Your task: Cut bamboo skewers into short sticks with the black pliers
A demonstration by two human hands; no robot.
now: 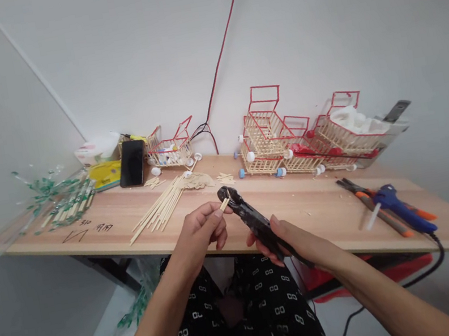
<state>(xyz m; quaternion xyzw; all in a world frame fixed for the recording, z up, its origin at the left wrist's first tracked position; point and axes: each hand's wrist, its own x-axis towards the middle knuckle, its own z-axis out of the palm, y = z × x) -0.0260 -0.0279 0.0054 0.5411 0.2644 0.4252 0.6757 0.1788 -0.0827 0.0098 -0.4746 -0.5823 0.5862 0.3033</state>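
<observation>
Over the table's front edge, my left hand (pixel 204 224) pinches thin wooden sticks (pixel 225 204) between thumb and fingertips. My right hand (pixel 294 236) is wrapped round a pair of black pliers (pixel 256 221), with their head pointing up and left. The stick ends are at the pliers' jaws; whether the jaws bite them I cannot tell. Left of my hands lies a fanned pile of long wooden sticks (pixel 160 208). Short cut pieces (pixel 225 178) lie on the table (pixel 263 193) behind the pliers.
Small stick-built shopping carts (pixel 263 127) with red trim line the back right. Another cart (pixel 171 153) stands back left, beside a phone (pixel 132 163) and yellow packet (pixel 106 175). Green-wrapped sticks (pixel 71 206) lie far left. A blue glue gun (pixel 404 209) and orange-handled pliers (pixel 374 203) lie right.
</observation>
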